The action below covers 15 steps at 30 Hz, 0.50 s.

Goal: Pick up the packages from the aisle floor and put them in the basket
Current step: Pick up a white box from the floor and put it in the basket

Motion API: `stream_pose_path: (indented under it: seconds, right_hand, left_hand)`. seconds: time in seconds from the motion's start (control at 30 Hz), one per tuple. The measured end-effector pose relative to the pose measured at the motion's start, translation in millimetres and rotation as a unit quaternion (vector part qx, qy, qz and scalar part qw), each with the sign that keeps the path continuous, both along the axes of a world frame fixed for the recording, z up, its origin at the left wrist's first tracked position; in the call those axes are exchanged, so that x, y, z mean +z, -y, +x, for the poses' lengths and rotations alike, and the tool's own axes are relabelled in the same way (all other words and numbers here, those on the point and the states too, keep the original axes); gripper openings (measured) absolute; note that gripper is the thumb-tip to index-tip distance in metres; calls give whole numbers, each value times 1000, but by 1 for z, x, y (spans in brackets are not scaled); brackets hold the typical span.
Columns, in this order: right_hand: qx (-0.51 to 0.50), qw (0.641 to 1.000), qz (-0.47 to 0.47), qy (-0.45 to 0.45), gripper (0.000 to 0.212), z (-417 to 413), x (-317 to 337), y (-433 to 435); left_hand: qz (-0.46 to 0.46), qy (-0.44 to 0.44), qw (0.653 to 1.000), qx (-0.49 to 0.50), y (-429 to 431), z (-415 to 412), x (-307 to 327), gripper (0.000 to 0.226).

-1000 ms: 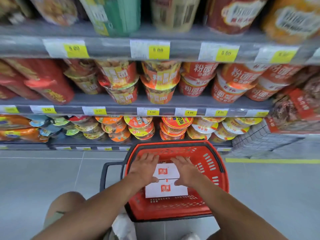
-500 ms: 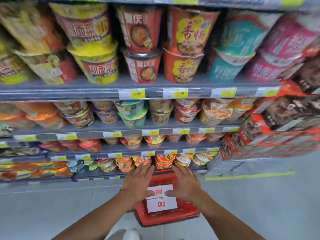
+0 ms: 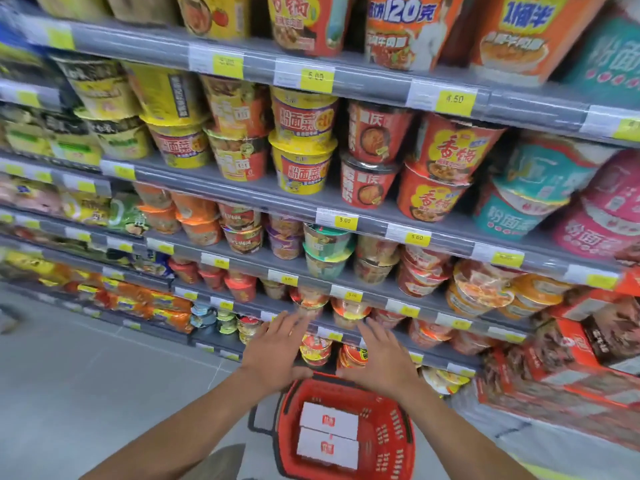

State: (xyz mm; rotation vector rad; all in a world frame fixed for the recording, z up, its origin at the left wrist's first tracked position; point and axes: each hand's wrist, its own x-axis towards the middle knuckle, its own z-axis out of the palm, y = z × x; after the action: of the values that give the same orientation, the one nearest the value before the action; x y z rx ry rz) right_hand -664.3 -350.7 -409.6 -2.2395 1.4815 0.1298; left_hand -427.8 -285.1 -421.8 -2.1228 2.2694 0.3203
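Observation:
A red plastic basket [image 3: 398,441] stands on the grey aisle floor at the bottom centre. Two white packages with red logos lie flat inside it, one [image 3: 329,420] behind the other [image 3: 327,447]. My left hand [image 3: 277,351] hovers above the basket's far rim with straight, spread fingers and holds nothing. My right hand [image 3: 382,362] is level with it to the right, fingers also straight, empty. Both hands are lifted clear of the packages.
Grey shelves [image 3: 346,206] packed with instant noodle cups and yellow price tags fill the view ahead. Stacked red and brown cartons [image 3: 571,358] sit at the right beside the basket. Grey tiled floor [image 3: 104,393] spreads to the left. A black handle [image 3: 258,422] juts from the basket's left side.
Both hands let go of the white packages and rose above the basket's far rim. The view tilted up, showing more shelves.

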Motion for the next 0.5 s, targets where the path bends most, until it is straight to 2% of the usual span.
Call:
stream_pose_path:
  seconds: [0.23,0.5]
  right_hand:
    - [138,990,-23,17,117,64,18,12]
    - [280,959,-31,26,118,174,26,-31]
  left_hand:
    - [-26,1,990,136,-60,31,12,101]
    - [-50,-9,955,291,-152,88,20,103]
